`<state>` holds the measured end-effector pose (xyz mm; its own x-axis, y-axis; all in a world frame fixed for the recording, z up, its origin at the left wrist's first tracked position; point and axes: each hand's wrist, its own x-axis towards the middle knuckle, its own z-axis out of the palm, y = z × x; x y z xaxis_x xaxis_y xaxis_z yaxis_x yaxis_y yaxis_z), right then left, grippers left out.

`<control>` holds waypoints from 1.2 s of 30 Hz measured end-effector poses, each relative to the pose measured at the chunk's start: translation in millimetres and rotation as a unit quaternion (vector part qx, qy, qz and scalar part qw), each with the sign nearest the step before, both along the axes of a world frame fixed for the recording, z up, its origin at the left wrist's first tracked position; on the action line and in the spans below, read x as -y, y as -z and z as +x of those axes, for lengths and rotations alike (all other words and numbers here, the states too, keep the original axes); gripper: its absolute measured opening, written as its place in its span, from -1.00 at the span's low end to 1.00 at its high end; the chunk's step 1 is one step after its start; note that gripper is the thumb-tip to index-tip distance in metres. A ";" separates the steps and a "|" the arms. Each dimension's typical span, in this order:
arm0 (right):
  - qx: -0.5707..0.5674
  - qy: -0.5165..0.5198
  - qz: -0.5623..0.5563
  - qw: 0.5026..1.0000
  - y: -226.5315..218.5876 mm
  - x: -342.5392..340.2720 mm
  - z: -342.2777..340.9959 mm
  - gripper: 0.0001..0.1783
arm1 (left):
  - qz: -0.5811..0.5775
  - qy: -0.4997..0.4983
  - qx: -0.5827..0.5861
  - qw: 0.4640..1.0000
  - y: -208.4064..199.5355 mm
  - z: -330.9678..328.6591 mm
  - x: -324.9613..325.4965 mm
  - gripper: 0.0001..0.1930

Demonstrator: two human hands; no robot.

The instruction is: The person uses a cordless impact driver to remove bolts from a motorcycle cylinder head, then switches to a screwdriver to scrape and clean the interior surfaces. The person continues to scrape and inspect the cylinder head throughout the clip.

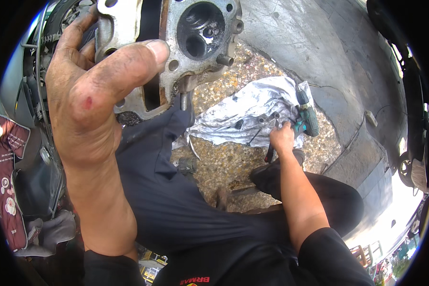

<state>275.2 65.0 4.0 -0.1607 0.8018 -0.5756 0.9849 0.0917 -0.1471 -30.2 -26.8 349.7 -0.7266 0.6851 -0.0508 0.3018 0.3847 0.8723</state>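
Head view, looking down at a seated person in dark trousers. Left hand (pixel 88 95), grimy, is closed around a metal engine cylinder head (pixel 176 45) and holds it up close to the camera, thumb pressed across its face; the round combustion chamber with its valves faces the viewer, and studs project from the lower edge. Right hand (pixel 282 138) reaches down to a white rag (pixel 238 114) spread on the pebbled ground (pixel 224 162), its fingers closed on a slim dark tool (pixel 270 153). Small sockets and bolts (pixel 267 117) lie on the rag just beside that hand. A green cordless driver (pixel 307 117) rests at the rag's right edge.
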 end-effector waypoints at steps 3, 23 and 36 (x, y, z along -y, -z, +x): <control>-0.029 -0.107 0.037 0.993 -17.1 7.7 -19.0 -0.53 | 0.025 -0.012 -0.008 1.000 1.3 0.4 9.2 -0.44; -0.306 -0.484 -0.310 0.759 33.5 216.6 -244.3 -0.37 | 0.026 -0.278 0.083 0.957 26.4 -41.1 49.4 -0.05; -0.344 -0.387 -0.338 0.786 19.6 228.3 -193.5 -0.41 | 0.023 -0.289 0.056 0.955 23.5 -68.9 69.5 -0.08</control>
<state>81.7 -163.3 -15.6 -0.9094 -0.1420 -0.3909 0.3379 0.2958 -0.8935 -99.2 -96.3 326.2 -0.9761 0.1746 -0.1296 -0.0452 0.4201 0.9063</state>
